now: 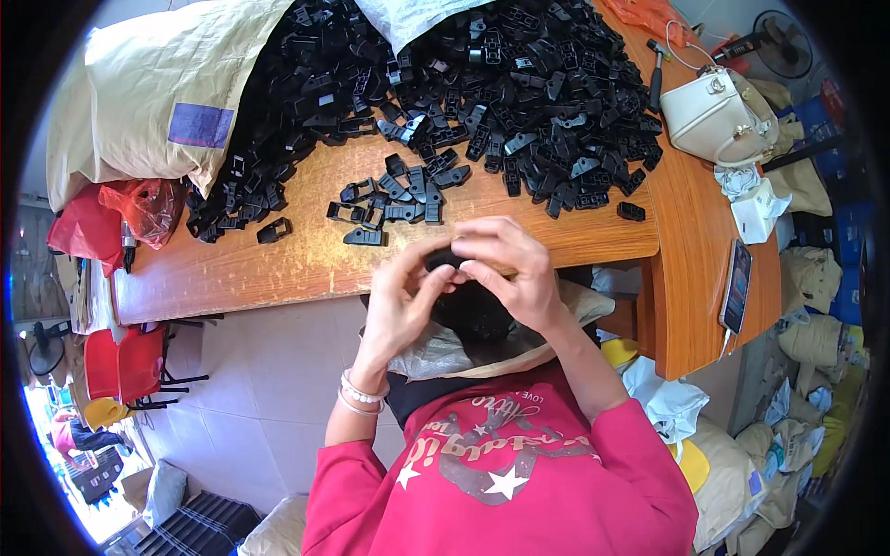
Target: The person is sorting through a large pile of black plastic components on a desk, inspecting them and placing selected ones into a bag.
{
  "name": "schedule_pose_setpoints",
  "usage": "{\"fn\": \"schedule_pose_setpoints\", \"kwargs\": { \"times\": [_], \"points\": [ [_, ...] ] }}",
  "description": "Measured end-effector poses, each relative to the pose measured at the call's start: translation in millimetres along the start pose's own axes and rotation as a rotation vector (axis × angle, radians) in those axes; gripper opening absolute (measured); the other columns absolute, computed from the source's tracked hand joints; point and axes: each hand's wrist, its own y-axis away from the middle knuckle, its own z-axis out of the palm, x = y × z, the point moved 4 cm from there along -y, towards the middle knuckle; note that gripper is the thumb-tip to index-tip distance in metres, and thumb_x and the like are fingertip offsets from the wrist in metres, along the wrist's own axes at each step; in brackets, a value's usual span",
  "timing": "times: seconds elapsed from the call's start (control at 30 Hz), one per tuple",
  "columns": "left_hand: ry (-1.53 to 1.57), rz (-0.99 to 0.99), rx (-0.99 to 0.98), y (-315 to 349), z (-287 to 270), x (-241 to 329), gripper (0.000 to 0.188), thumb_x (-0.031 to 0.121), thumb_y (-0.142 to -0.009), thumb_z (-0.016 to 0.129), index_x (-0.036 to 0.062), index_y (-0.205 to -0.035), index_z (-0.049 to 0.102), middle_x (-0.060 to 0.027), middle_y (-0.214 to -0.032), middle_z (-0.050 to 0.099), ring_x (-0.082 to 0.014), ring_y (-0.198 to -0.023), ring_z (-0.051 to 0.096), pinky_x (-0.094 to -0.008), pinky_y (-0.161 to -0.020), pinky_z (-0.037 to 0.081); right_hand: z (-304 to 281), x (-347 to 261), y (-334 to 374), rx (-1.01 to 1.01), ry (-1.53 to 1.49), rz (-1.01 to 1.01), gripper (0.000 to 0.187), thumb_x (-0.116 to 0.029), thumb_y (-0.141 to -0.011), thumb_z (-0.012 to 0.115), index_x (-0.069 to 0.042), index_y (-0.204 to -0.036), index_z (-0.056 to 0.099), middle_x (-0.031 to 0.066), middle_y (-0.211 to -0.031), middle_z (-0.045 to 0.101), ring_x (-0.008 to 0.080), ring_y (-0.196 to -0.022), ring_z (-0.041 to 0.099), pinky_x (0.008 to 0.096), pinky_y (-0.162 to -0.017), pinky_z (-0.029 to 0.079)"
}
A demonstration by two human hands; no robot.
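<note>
My left hand [404,295] and my right hand [512,269] meet just off the front edge of the wooden table. Between their fingertips they grip one small black plastic part [447,259], mostly covered by the fingers. Below the hands an open woven sack [436,360] lies at my lap, with dark pieces inside it. A small group of black plastic parts [405,211] lies on the table just beyond my hands. Farther back, a large heap of similar black parts [556,102] spreads across the tabletop.
A full beige sack [176,74] leans at the table's far left beside a red plastic bag [144,208]. On the right are a hammer [656,79], a white handbag [709,116], a tissue box [756,211] and a phone on a cable [736,287]. A red chair [120,361] stands left.
</note>
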Motion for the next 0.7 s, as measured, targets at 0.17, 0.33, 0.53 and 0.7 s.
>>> {"fn": "schedule_pose_setpoints", "kwargs": {
  "times": [0.17, 0.33, 0.53, 0.7],
  "points": [
    [-0.256, 0.171, 0.023, 8.0, 5.7, -1.3, 0.029, -0.005, -0.087, 0.058, -0.0008, -0.115, 0.055, -0.0132, -0.092, 0.067, -0.0164, -0.075, 0.069, -0.026, -0.066, 0.053, 10.4, 10.6, 10.1, -0.038, -0.098, 0.204, 0.028, 0.0, -0.079, 0.066, 0.001, -0.107, 0.064, 0.0135, -0.097, 0.064, 0.0281, -0.091, 0.063, 0.0343, -0.08, 0.05],
    [-0.305, 0.168, -0.03, 2.0, -10.4, 2.8, 0.024, -0.001, -0.085, 0.064, -0.0012, -0.109, 0.059, -0.0119, -0.091, 0.065, -0.019, -0.083, 0.068, -0.0279, -0.073, 0.054, 1.7, 14.7, 8.0, -0.227, -0.233, 0.243, 0.018, -0.004, -0.081, 0.068, 0.001, -0.098, 0.068, 0.012, -0.091, 0.065, 0.0215, -0.084, 0.063, 0.0306, -0.074, 0.05],
    [-1.019, 0.393, 0.138, -43.2, -30.4, 6.0, 0.029, 0.0, -0.079, 0.061, -0.0001, -0.108, 0.056, -0.0149, -0.106, 0.056, -0.0328, -0.088, 0.061, -0.0353, -0.068, 0.052, 10.4, 40.0, -29.8, 0.011, 0.129, 0.199, 0.022, -0.002, -0.088, 0.058, -0.001, -0.109, 0.065, 0.0153, -0.085, 0.065, 0.0232, -0.073, 0.064, 0.0336, -0.066, 0.051],
    [-1.235, 0.448, 0.114, -42.5, -24.2, 10.0, 0.023, 0.002, -0.072, 0.067, 0.0012, -0.092, 0.056, -0.0131, -0.091, 0.051, -0.0284, -0.087, 0.057, -0.0369, -0.067, 0.05, 27.7, 49.7, -46.5, -0.015, 0.577, 0.15, 0.018, -0.013, -0.091, 0.056, -0.005, -0.106, 0.062, 0.0179, -0.092, 0.062, 0.0348, -0.079, 0.063, 0.0417, -0.069, 0.05]
  ]
}}
